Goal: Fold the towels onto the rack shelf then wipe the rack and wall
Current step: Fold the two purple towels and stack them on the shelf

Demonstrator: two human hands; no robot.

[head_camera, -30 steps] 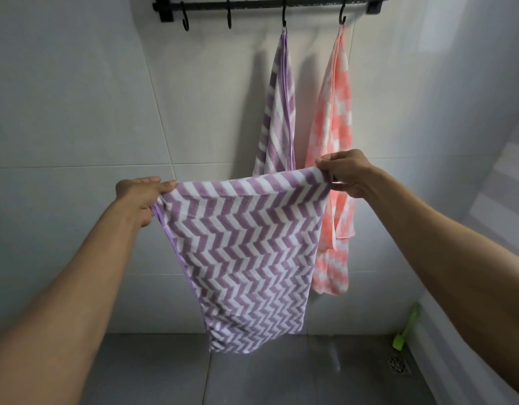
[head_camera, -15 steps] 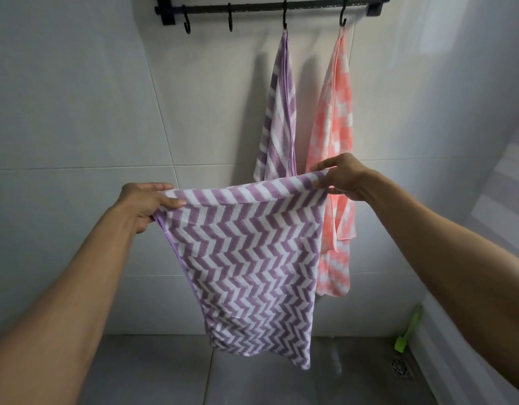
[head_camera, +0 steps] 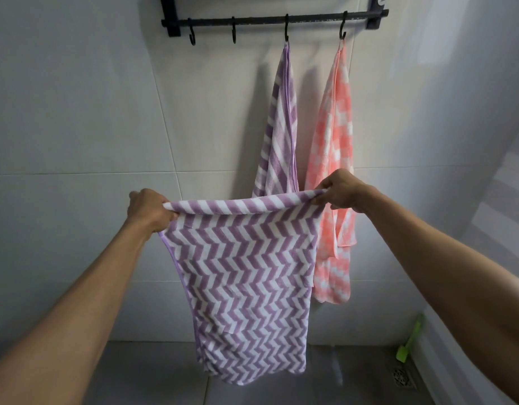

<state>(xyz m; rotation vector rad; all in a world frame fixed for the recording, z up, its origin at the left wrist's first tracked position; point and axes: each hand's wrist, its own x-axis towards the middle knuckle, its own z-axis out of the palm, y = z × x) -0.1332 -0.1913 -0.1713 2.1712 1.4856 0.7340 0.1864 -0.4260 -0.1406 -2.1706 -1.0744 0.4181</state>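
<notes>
both hands' fingers, left hand and right hand, pinch the chevron towel top edge, hanging clear of wall.

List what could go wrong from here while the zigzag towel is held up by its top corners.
1. The zigzag towel hangs low from the left hand and right hand; its bottom edge may brush the floor.
2. Each hand grips only a corner, so one slip could drop that side.
3. Lifting it toward the rack could snag the striped towel or pink towel off their hooks.
</notes>
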